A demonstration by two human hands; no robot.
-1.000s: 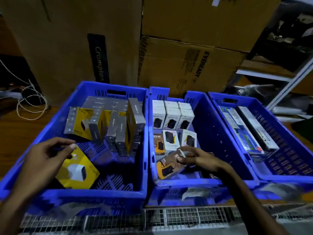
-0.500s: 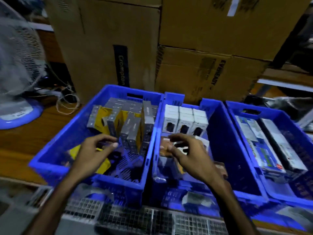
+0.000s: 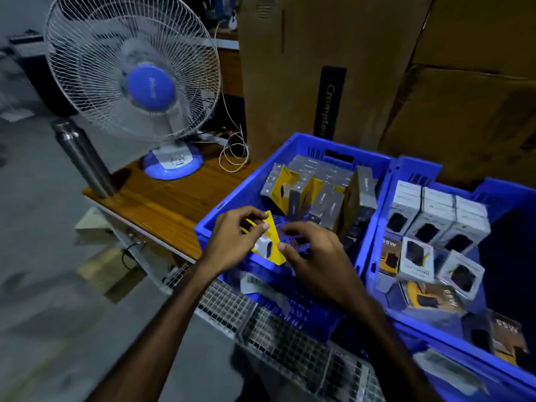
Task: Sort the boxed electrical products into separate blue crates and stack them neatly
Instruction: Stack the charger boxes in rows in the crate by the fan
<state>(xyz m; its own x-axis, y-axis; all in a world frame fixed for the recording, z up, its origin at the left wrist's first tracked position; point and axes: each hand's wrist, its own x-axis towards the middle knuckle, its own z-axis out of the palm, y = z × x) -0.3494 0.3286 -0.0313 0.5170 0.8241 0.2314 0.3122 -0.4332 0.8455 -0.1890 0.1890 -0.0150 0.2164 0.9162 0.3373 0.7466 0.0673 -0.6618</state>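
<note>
Head view shows both my hands over the near end of the left crate (image 3: 220, 208). My left hand (image 3: 232, 242) pinches the yellow box (image 3: 268, 245) along its left edge, thumb and fingers curled round it. My right hand (image 3: 316, 256) has its fingertips against the box's right edge at about three o'clock, fingers bent onto it, so the box is grasped from both sides. It hangs tilted, just above the crate floor, near the front wall.

At twelve o'clock from the box stands the row of grey and yellow boxes (image 3: 316, 192), some leaning against each other. That row is where I judge this one belongs. The risk is that a tilted box pushed in crooked knocks the leaning ones over, and the stack stops being neat. My pinch is light and on the edges only, so the box could also twist out and drop flat on the floor of the crate.

At three o'clock the middle crate (image 3: 414, 169) holds white boxes (image 3: 438, 213) in a tidy row, with loose ones lying below them. Swinging my right arm back across its wall could catch those.

At ten o'clock the fan (image 3: 133, 82) and a steel bottle (image 3: 84, 161) stand on the wooden table (image 3: 171, 204), well apart from my hands.
</note>
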